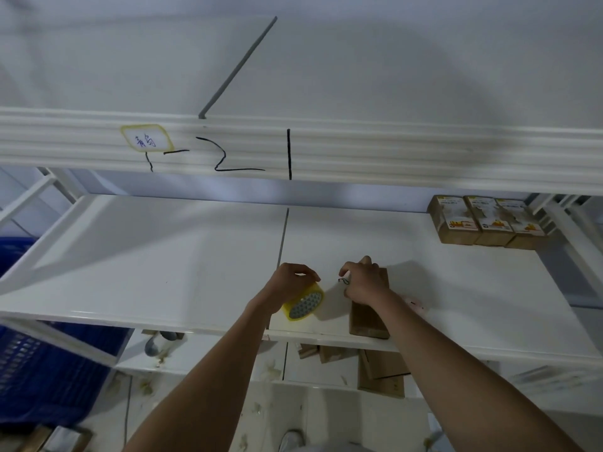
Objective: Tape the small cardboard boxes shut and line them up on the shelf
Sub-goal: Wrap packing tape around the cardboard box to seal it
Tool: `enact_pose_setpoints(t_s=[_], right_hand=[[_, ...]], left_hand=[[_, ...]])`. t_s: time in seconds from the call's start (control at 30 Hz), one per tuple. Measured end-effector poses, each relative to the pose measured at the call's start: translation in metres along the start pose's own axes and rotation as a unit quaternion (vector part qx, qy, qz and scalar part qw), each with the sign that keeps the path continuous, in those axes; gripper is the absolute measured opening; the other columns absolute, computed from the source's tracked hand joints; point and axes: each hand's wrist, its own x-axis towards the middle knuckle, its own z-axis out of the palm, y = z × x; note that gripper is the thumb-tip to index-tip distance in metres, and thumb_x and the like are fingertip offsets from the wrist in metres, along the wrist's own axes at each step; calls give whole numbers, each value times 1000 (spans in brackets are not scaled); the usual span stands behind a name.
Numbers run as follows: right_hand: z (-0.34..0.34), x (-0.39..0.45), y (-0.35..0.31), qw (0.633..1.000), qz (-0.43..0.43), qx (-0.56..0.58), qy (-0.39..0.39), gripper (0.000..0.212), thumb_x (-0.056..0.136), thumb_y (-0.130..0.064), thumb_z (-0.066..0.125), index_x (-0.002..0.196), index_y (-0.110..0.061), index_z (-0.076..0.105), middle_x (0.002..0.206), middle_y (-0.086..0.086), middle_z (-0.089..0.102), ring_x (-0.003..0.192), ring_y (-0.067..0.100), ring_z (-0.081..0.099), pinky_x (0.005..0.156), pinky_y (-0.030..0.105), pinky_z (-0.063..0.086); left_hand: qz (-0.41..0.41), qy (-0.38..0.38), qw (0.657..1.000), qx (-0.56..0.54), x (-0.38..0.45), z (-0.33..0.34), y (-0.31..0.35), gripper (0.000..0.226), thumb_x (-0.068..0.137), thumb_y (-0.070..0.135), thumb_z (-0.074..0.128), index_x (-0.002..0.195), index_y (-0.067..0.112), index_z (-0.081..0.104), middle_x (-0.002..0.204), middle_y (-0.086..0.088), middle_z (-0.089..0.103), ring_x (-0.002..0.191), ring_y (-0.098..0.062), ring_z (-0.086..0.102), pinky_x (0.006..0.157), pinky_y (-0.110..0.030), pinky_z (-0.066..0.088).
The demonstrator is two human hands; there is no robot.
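two bare forearms reach up from the bottom of the view to the front part of the white shelf (163, 256). left hand (288, 282) is curled over the top of a yellow tape roll (303, 305), gripping it where it stands on edge near the shelf's front lip. right hand (365, 282) rests on a long plain cardboard box (368, 316) lying flat just beside the roll, fingertips (346, 272) pinched together on something small and dark next to the roll; could be the tape's free end or a bit of string, too small to tell. so left hand grasping the roll, right hand closed in a pinch while pressing on the box. step in hand reads as the start of taping this box: finding or pulling the tape end off the roll. no tape strip visible on the box yet, though the hand covers much of its top. next move calls for drawing out a length of tape, laying it along the flap seam and pressing it down while the box is held steady, then tearing it off; no cutter can be made out. something pale lies just right of the box, too blurred to name. farther back at the right rear corner of the same shelf, three printed small boxes (486, 220) stand side by side, touching, in a row; the taped box likely goes next to them. below the shelf more flat cardboard (381, 370) sits on a lower level, and a blue crate (39, 363) is at far left. the upper shelf beam (391, 151) carries a yellow-edged label (146, 138) and black marker lines.
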Motion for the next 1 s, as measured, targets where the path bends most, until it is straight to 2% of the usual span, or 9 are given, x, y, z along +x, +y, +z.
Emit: enact_pose_setpoints(t_s=[0.1, 0.23, 0.33, 0.4, 0.47, 0.6, 0.77, 0.87, 1.0], right_hand=[[8, -4, -2, 1000, -1, 1, 21, 43, 90, -11, 58, 128, -31, 53, 132, 8, 35, 126, 30, 37, 109, 43, 29], [21, -13, 1, 997, -24, -28, 64, 49, 90, -10, 59, 133, -30, 47, 137, 6, 32, 128, 28, 32, 111, 43, 29], [24, -16, -1, 996, -21, -33, 77, 47, 95, -27, 62, 138, -27, 44, 138, 7, 32, 129, 29, 32, 110, 41, 30], [18, -16, -13, 993, -10, 5, 116, 40, 99, -42, 55, 134, -23, 50, 134, 9, 40, 126, 28, 38, 102, 38, 36], [5, -16, -33, 984, -4, 112, 140, 41, 103, -46, 47, 126, -14, 61, 126, 11, 57, 118, 26, 53, 87, 32, 43], [-13, -25, -61, 945, -15, 327, 15, 46, 98, -50, 55, 105, -7, 73, 98, 5, 74, 89, 20, 72, 85, 38, 61], [-13, -36, -62, 920, -11, 391, -3, 26, 90, -23, 73, 108, -4, 74, 102, 8, 75, 89, 18, 72, 74, 25, 61], [-15, -38, -61, 911, 14, 413, -4, 26, 89, -11, 74, 112, 0, 72, 107, 12, 73, 91, 21, 72, 78, 27, 62], [-21, -47, -64, 917, 7, 399, -22, 22, 89, -13, 75, 108, -1, 74, 101, 10, 74, 91, 20, 71, 81, 31, 62]], left_hand=[[-8, 10, 1000, -17, -4, -4, 0, 18, 96, 28, 61, 89, 29, 78, 108, -2, 70, 95, -25, 67, 78, -38, 60], [-2, 15, 998, -61, -11, -11, 0, 18, 98, 27, 60, 96, 23, 78, 108, -2, 68, 90, -22, 64, 67, -29, 55], [-7, 21, 995, -93, -15, -15, 0, 18, 98, 27, 61, 94, 23, 78, 106, -1, 69, 85, -19, 63, 63, -26, 53], [-5, 26, 995, -96, -18, -16, 0, 19, 98, 26, 60, 93, 22, 78, 104, 0, 69, 83, -18, 64, 62, -25, 53], [3, 30, 995, -99, -20, -17, 0, 20, 99, 25, 59, 93, 22, 78, 100, 1, 69, 81, -15, 64, 59, -21, 51], [10, 34, 994, -100, -23, -18, 0, 19, 99, 25, 58, 93, 23, 76, 95, -1, 71, 80, -17, 66, 60, -23, 52], [10, 30, 994, -108, -27, -20, -1, 18, 98, 24, 58, 94, 21, 76, 92, 0, 70, 82, -16, 65, 62, -24, 52], [16, 23, 994, -103, -31, -22, 0, 21, 99, 23, 56, 92, 23, 76, 94, 2, 70, 84, -16, 65, 64, -25, 53], [22, 30, 995, -91, -40, -23, 3, 21, 99, 23, 56, 98, 18, 77, 102, -6, 71, 90, -21, 67, 72, -31, 58]])
